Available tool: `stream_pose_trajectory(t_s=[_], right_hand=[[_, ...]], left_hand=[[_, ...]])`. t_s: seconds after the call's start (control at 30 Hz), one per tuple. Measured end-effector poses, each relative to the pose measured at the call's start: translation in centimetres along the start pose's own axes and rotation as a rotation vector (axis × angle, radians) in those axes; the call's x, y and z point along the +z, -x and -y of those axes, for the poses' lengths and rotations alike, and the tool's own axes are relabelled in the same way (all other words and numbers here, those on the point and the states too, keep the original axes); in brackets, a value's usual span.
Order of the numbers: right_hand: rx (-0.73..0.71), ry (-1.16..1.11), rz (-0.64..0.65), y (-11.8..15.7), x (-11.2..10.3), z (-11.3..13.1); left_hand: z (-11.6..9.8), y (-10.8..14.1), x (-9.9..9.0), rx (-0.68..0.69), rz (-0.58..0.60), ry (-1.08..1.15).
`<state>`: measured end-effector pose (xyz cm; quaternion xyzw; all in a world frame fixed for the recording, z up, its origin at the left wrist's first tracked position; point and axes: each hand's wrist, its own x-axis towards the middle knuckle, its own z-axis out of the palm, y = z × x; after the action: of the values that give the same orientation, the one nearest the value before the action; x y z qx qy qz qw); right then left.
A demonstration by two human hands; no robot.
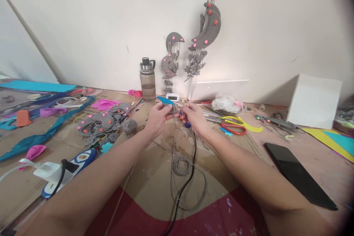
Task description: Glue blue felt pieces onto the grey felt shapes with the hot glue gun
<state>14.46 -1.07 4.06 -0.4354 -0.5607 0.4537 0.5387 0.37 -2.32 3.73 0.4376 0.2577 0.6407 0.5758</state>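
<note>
My left hand (pixel 157 118) is closed, its thumb and fingers pinching a blue felt piece (pixel 166 100) with a pointed end. A grey cord (pixel 173 138) hangs down from beside its fingertips to a loose coil (pixel 181 165) on the cardboard. Close on the right, my right hand (pixel 195 116) has its fingers drawn together near the cord. Small orange and dark bits show at its fingertips, too small to name. Below that hand is a dark blue rounded thing (pixel 188 125), where a black cable (pixel 190 173) begins and runs toward me.
Left are a grey yarn ball (pixel 129 127), grey felt moons (pixel 99 123) and a power strip (pixel 83 159). A water bottle (pixel 148 81) stands behind. Scissors (pixel 235 125) and a phone (pixel 298 175) lie right. Moon mobiles (pixel 211 29) hang on the white board.
</note>
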Motion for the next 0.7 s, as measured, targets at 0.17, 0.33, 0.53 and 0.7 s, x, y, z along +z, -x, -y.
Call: stream_pose_trajectory(t_s=[0.17,0.33,0.53,0.7], right_hand=[[-0.008,0.032,0.047,-0.2,-0.2,-0.5],[-0.156,0.223,0.149,0.6,0.0,0.3],[-0.339,0.351,0.145,0.9,0.2,0.3],[-0.265,0.494,0.112,0.1,-0.6,-0.4]], left_hand=[[-0.3,-0.5,-0.5,-0.026,-0.039,0.062],[-0.4,-0.9,-0.8,0.002,-0.086,0.066],[-0.3,-1.3,-1.4,0.03,-0.127,0.098],[0.4,-1.9,-2.4,0.013,-0.154,0.098]])
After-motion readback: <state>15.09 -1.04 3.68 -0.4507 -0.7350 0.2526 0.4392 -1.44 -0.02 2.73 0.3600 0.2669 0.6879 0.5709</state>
